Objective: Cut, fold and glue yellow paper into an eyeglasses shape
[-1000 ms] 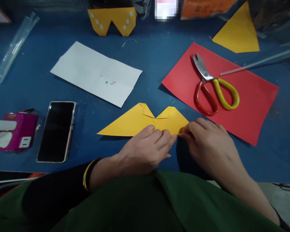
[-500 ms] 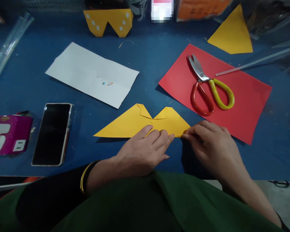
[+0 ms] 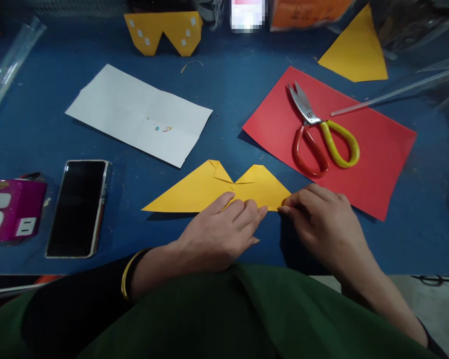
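Head view. Folded paper, yellow, lies on the blue surface, not far from its near edge. Long axis runs left to right; notch in its far side. Left hand rests over the middle of the paper's near side, fingers loosely extended together, lying on it rather than gripping. Right hand at the right end: thumb and forefinger drawn narrow, apparently pinching the corner; exact contact at the tips is hard to verify. Key relation: the right hand is the nearer to that corner, and the paper stretches leftward from its fingers, passing under the left hand to a left tip neither hand touches. Red sheet beyond the right hand, scissors on it, handles toward the near edge. White sheet beyond the paper, to the left. Phone well left, purple box just beside it. Far side: notched piece with pale patches; offcut, far right.
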Available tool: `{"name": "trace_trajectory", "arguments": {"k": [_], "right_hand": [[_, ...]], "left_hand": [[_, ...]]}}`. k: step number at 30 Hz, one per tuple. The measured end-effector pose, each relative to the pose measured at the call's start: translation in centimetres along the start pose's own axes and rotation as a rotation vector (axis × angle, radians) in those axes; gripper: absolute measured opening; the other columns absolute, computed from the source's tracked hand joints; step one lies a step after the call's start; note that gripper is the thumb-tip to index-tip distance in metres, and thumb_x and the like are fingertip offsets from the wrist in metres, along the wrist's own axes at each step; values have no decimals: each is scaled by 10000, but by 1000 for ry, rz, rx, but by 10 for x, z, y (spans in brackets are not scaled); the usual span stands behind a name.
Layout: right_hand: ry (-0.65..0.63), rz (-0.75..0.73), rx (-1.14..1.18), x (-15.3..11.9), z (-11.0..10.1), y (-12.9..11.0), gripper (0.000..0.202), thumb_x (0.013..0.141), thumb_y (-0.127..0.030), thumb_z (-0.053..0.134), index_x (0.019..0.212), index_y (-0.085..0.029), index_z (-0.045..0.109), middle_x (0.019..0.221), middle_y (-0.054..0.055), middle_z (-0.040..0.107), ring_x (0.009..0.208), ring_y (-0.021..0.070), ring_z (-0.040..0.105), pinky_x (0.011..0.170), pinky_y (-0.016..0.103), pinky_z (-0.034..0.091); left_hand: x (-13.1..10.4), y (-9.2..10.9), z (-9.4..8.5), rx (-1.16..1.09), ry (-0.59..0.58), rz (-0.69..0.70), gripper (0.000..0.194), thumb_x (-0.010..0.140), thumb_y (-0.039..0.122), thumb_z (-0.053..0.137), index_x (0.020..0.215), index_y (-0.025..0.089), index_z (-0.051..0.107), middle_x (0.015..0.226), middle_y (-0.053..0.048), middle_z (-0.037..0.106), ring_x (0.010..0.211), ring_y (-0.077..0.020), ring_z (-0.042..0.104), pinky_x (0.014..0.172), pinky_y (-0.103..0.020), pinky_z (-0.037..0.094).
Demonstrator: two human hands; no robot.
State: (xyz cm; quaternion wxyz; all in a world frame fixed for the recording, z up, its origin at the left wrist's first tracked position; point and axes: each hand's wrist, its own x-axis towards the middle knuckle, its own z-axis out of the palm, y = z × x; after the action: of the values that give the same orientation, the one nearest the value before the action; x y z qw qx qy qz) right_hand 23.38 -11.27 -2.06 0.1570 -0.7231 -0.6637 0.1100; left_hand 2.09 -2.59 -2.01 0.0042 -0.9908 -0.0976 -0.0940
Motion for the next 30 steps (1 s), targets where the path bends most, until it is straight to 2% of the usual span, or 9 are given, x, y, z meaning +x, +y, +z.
{"name": "trace_trajectory", "arguments": {"k": [4,10,16,18,23,27,30], "right_hand": [[42,38,120,-3,2,0,133,921,-247,587,796,-211,615,798,24,637,748,177,591,684,325,366],[74,15,131,-3,5,2,143,917,-250,606,782,-207,629,777,17,626,740,173,582,684,322,358],[81,-20,85,-4,4,3,157,934,-244,576,805,-195,652,804,31,649,766,186,600,723,330,347],[82,-16,65,-5,3,2,165,932,-245,573,792,-194,644,797,30,647,758,186,599,719,331,342],[88,-9,26,-4,4,0,182,929,-260,574,761,-198,606,806,34,653,753,187,588,708,339,325],[86,-8,21,-3,5,1,184,933,-254,573,759,-198,596,798,26,642,743,182,570,710,335,317],[83,-13,38,-4,4,1,176,931,-267,586,771,-196,607,797,24,638,747,184,571,714,336,322]], "left_hand": [[1,0,0,14,-18,10,482,1011,397,509,1370,81,562,1147,-128,678,1007,-222,618,985,-383,375],[9,3,0,96,-49,82,598,1015,497,456,1416,56,509,1100,-118,668,1009,-240,597,986,-413,368],[14,6,-2,38,-94,19,593,1002,502,475,1391,57,528,1042,-115,658,945,-245,588,926,-405,388],[16,9,-2,37,-83,14,594,1003,509,466,1360,41,549,1046,-127,658,944,-251,584,897,-399,396],[21,15,3,59,-4,105,516,1016,453,465,1214,7,630,1160,-177,654,1005,-261,578,885,-388,423],[23,17,9,24,42,104,481,1030,379,450,1237,-29,599,1118,-179,674,937,-248,595,824,-376,470],[24,16,11,-25,12,95,481,1029,382,445,1230,-30,591,1112,-180,675,906,-245,595,775,-372,493]]}}
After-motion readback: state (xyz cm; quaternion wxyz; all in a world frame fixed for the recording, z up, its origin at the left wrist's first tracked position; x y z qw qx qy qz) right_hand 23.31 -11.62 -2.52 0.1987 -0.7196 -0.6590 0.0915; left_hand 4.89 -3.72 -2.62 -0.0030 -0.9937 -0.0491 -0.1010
